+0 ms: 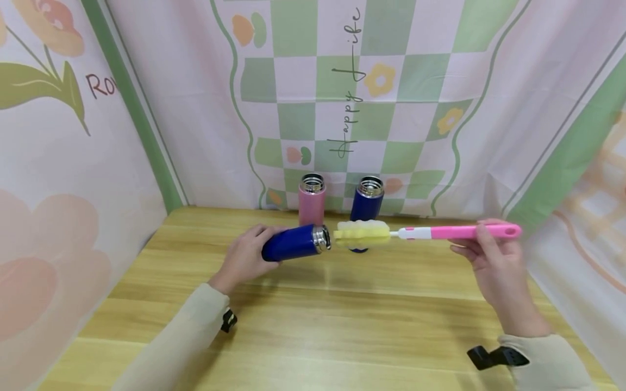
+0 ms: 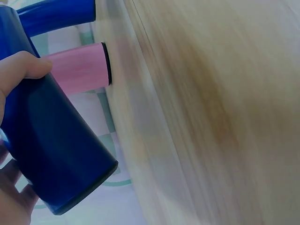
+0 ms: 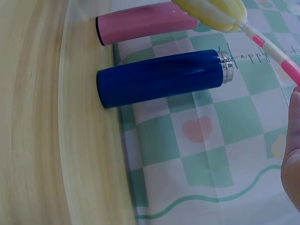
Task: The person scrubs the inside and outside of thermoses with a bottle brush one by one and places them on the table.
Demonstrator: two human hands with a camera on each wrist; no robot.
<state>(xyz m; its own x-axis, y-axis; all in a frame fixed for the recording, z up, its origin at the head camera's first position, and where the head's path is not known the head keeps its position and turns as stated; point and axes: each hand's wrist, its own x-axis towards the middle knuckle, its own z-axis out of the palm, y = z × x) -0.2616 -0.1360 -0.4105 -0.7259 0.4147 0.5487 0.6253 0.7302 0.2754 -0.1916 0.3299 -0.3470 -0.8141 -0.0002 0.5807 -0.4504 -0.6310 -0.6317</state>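
My left hand (image 1: 249, 254) grips a dark blue thermos bottle (image 1: 292, 244), tilted nearly level, its open steel mouth facing right. In the left wrist view, thumb and fingers wrap round the blue bottle (image 2: 61, 136) from either side. Held by its pink handle, a bottle brush (image 1: 362, 232) with a yellow and white sponge head is in my right hand (image 1: 499, 266). The sponge tip points left, just short of the bottle's mouth and apart from it. In the right wrist view, the brush head (image 3: 215, 13) shows at the top and only part of my right hand (image 3: 291, 150) is visible.
Behind my hands, a pink bottle (image 1: 311, 203) and a second blue bottle (image 1: 368, 200) stand upright on the wooden table (image 1: 342, 326), both without lids. The brush partly covers the second blue one. A patterned curtain (image 1: 337, 108) hangs at the table's back edge.
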